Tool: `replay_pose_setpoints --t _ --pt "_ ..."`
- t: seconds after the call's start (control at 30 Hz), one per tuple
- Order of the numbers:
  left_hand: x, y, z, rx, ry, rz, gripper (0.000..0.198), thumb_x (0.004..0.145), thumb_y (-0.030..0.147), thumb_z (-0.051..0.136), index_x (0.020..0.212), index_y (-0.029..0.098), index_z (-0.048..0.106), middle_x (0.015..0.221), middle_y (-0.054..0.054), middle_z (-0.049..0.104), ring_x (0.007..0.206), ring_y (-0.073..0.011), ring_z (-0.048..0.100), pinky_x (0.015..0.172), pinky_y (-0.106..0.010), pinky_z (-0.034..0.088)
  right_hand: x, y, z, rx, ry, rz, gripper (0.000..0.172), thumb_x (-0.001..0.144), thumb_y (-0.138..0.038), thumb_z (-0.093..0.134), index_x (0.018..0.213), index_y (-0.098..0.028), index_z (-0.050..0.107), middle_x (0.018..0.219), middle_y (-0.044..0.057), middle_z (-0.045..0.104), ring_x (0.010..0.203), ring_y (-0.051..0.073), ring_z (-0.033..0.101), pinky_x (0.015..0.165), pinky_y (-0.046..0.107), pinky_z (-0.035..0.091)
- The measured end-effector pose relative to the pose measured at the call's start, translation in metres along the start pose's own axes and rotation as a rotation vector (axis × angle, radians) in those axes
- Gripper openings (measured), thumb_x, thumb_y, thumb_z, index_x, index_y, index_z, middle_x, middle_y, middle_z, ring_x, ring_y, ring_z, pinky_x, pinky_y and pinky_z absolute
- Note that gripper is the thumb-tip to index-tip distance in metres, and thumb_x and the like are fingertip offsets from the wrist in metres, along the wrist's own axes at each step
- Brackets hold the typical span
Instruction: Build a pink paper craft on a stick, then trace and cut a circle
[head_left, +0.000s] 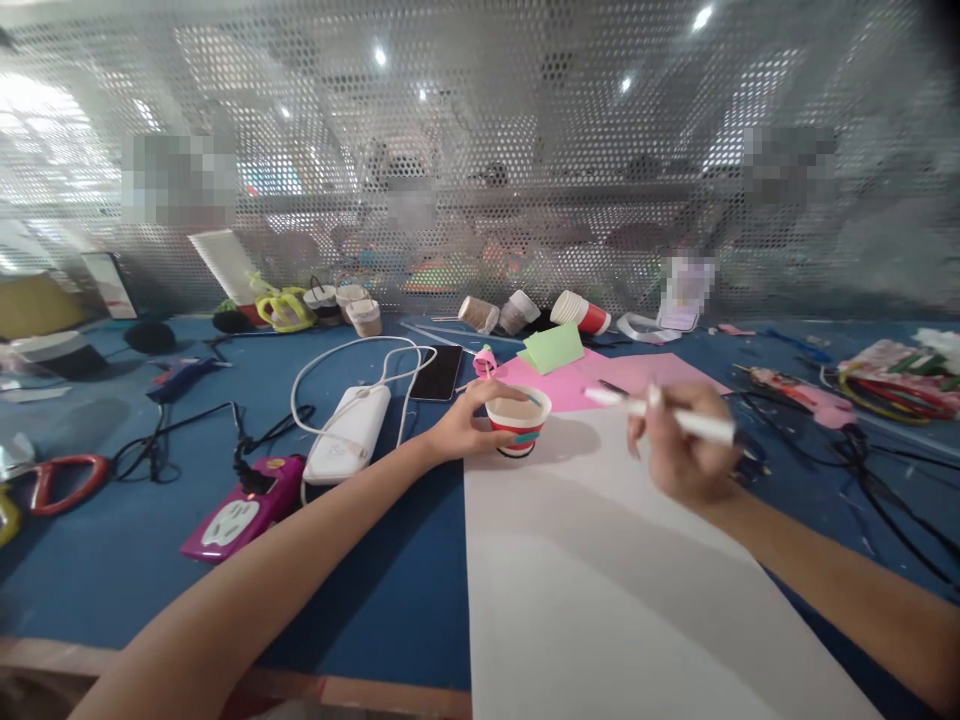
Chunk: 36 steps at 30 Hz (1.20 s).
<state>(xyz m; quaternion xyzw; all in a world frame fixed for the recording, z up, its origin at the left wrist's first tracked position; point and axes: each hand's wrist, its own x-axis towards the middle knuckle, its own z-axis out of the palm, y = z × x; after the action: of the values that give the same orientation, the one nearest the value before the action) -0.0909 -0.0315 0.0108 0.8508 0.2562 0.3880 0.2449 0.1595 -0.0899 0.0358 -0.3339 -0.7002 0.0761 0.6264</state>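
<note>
My left hand point(480, 420) is wrapped round a red and white paper cup point(531, 421), which stands upright near the far left corner of a large white sheet point(600, 560). A dark curved line shows on the sheet at the cup's base. Over the right part of the sheet, my right hand point(686, 445) is closed on a white pen point(705, 426), slightly blurred and held nearly level. Pink paper point(637, 372) and a folded green paper point(555, 348) lie just behind the cup.
Left of the sheet are a white power bank point(349, 435) with a cable, a black phone point(437, 372), a purple power strip point(244, 508) and red-handled scissors point(69, 484). A pink glue gun point(814, 395) and black cords lie right. Cups line the perforated metal screen point(480, 150).
</note>
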Motion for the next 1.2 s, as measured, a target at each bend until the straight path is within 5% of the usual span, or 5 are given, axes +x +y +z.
replay_pose_setpoints --t 0.1,0.23,0.5,0.77,1.2 --pt "0.0 0.001 0.0 0.015 -0.007 -0.002 0.05 0.067 0.036 0.075 0.11 0.016 0.062 0.113 -0.012 0.065 0.107 -0.0276 0.055 0.097 -0.042 0.036 0.031 0.035 0.013 0.317 0.188 0.407 0.021 0.084 -0.037 0.06 0.078 -0.018 0.053 0.05 -0.006 0.052 0.038 0.009 0.049 0.036 0.022 0.04" --pt "0.001 0.003 0.0 0.043 -0.008 -0.029 0.048 0.068 0.037 0.074 0.11 0.015 0.062 0.113 -0.012 0.064 0.106 -0.0276 0.054 0.095 -0.042 0.037 0.053 0.076 0.052 0.522 -0.035 0.845 0.02 0.077 -0.031 0.069 0.073 -0.015 0.056 0.051 -0.007 0.052 0.039 0.005 0.047 0.04 0.017 0.04" --pt "0.0 0.01 -0.004 0.195 -0.063 -0.049 0.048 0.071 0.046 0.07 0.111 0.02 0.064 0.115 -0.009 0.064 0.106 -0.0278 0.046 0.096 -0.043 0.031 0.045 0.077 0.122 0.553 -0.217 0.829 0.041 0.077 -0.045 0.068 0.053 -0.017 0.049 0.042 -0.003 0.047 0.037 0.007 0.041 0.039 0.021 0.032" --pt "-0.001 0.014 -0.012 0.386 -0.13 -0.102 0.048 0.079 0.053 0.059 0.119 0.027 0.062 0.123 -0.005 0.06 0.108 -0.0297 0.035 0.093 -0.045 0.023 0.031 0.073 0.117 0.537 -0.217 0.771 0.042 0.07 -0.055 0.068 0.061 -0.02 0.048 0.049 -0.004 0.049 0.043 0.009 0.042 0.044 0.024 0.034" --pt "0.0 0.016 -0.012 0.332 -0.12 -0.063 0.045 0.077 0.049 0.062 0.114 0.023 0.065 0.12 -0.006 0.062 0.104 -0.028 0.038 0.095 -0.042 0.026 0.039 0.078 0.13 0.576 -0.638 0.781 0.016 0.067 -0.029 0.069 0.069 -0.014 0.061 0.06 0.001 0.062 0.055 0.014 0.055 0.052 0.026 0.042"
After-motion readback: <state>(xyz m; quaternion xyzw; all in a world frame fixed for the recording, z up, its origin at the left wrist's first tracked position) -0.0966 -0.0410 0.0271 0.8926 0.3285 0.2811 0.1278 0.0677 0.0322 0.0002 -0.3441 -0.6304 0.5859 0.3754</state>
